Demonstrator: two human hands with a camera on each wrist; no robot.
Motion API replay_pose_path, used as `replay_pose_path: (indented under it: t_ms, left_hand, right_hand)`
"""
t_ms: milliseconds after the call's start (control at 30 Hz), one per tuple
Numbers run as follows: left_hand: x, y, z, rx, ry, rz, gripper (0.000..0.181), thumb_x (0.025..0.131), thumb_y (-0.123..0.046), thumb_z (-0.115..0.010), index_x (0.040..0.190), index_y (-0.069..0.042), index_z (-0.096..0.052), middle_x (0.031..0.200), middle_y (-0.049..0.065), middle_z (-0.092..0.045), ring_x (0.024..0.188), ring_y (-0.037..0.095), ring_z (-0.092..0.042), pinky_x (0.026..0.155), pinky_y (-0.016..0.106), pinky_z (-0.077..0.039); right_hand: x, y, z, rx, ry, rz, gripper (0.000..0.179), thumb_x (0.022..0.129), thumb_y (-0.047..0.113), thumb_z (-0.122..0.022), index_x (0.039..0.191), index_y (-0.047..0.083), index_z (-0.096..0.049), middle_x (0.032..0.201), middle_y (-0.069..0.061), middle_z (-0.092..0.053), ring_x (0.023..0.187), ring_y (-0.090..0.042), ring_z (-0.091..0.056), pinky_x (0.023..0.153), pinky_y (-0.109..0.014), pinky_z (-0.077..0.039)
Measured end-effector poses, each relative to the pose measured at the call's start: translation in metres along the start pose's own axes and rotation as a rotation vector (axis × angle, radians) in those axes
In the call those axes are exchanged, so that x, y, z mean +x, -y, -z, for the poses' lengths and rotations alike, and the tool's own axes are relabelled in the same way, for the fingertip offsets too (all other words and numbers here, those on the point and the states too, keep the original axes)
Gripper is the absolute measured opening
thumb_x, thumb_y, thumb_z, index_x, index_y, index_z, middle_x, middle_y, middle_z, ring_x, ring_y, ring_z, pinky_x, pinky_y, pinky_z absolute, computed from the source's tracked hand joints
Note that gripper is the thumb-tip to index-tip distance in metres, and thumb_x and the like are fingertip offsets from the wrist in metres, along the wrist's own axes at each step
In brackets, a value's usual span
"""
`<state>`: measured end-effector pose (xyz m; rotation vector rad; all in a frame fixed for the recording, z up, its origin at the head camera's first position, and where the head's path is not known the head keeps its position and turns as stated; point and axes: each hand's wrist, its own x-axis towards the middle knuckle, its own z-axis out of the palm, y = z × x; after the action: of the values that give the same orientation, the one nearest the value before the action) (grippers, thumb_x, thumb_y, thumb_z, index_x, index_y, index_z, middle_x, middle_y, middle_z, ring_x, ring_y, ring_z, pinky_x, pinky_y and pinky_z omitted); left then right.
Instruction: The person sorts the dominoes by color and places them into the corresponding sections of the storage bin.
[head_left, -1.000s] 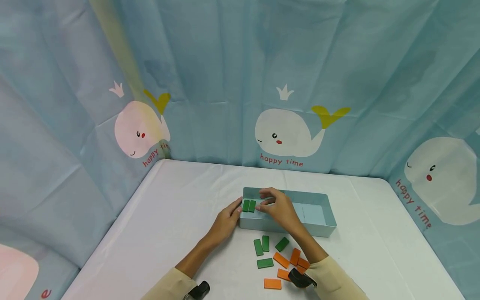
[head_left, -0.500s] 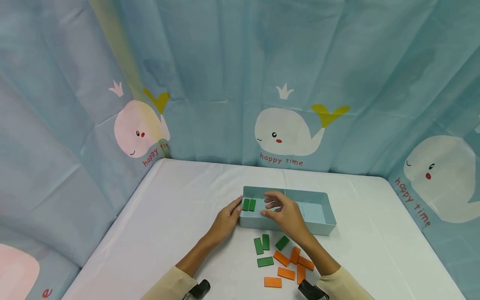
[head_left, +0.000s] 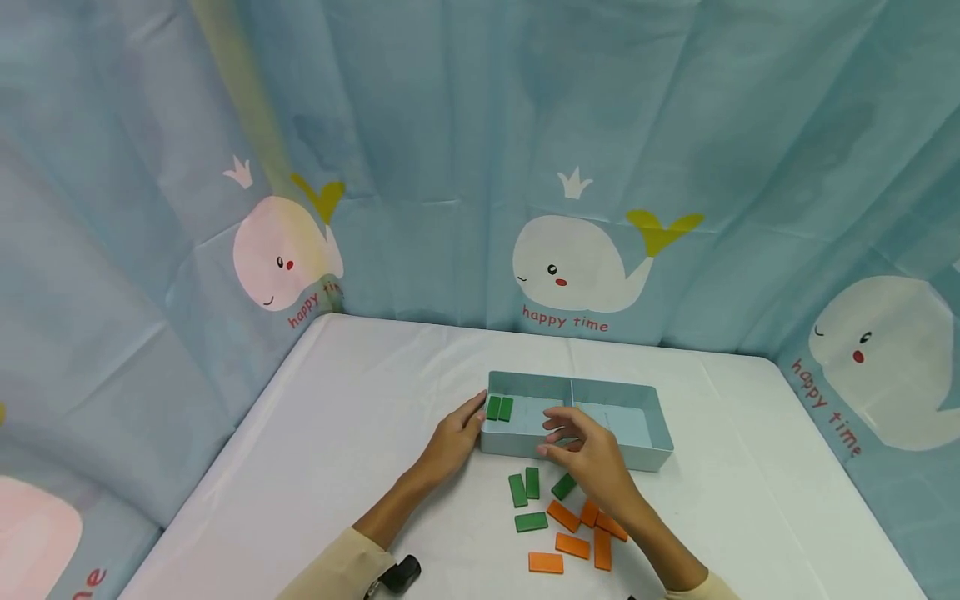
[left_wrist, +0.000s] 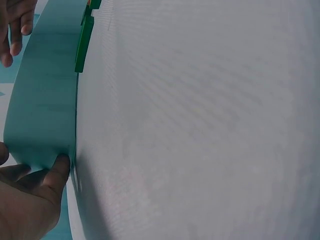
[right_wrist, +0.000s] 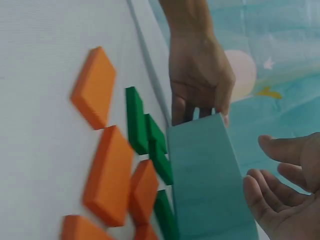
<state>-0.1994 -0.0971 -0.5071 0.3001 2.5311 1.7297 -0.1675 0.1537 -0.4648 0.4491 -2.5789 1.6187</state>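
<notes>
A pale blue-green divided box stands on the white table. Two flat rectangular green blocks lie side by side at the left end of its left compartment. My left hand holds the box by its left end, thumb low against the wall near the corner. Above the front wall hovers my right hand, nothing in it, thumb and loosely bent fingers apart. Loose green blocks lie in front of the box, with orange blocks nearer to me and to the right.
A divider splits the box in two; no blocks show in the right compartment. Behind the white table hangs a blue curtain printed with whales. One loose green block is partly covered by the right hand.
My right hand has drawn back from beside the two green blocks, moving right and toward me, over the front wall. The left hand stays at the box's end.
</notes>
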Motion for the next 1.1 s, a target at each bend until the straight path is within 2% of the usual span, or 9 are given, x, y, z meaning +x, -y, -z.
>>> replay_pose_path:
  t_ms: [267,500,800,1100]
  left_hand:
    - [0.001,-0.002,0.000,0.005,-0.008,0.004,0.053,0.116,-0.025,-0.044,0.165,-0.005,-0.037,0.169,0.012,-0.039,0.159,0.036,-0.032,0.129,0.056,-0.027]
    - [0.001,-0.001,-0.001,0.005,-0.005,-0.003,0.052,0.117,-0.024,-0.043,0.164,-0.004,-0.037,0.169,0.013,-0.039,0.159,0.037,-0.031,0.129,0.057,-0.027]
    - [0.001,0.002,-0.001,-0.014,0.013,-0.012,0.053,0.117,-0.025,-0.042,0.165,-0.004,-0.035,0.170,0.014,-0.037,0.159,0.037,-0.030,0.130,0.058,-0.025]
    - [0.001,0.001,-0.001,-0.012,0.009,0.001,0.053,0.117,-0.025,-0.042,0.165,-0.005,-0.035,0.170,0.013,-0.037,0.159,0.037,-0.030,0.130,0.057,-0.025]
  right_hand:
    - [-0.014,-0.008,0.002,0.011,0.022,-0.073,0.046,0.088,0.009,-0.087,0.131,0.008,-0.070,0.118,-0.014,-0.075,0.098,-0.015,-0.071,0.087,-0.023,-0.062]
    - [-0.024,-0.014,0.002,-0.005,0.019,-0.099,0.045,0.087,0.006,-0.088,0.129,0.004,-0.071,0.117,-0.013,-0.075,0.096,-0.014,-0.071,0.085,-0.024,-0.062]
    - [-0.032,-0.025,0.002,-0.061,-0.011,-0.163,0.045,0.085,0.011,-0.091,0.127,0.010,-0.073,0.113,-0.005,-0.076,0.096,-0.011,-0.070,0.086,-0.024,-0.061]
    - [-0.040,-0.034,0.005,-0.080,-0.033,-0.174,0.044,0.082,0.012,-0.093,0.122,0.010,-0.075,0.109,-0.003,-0.075,0.099,-0.018,-0.070,0.083,-0.023,-0.061]
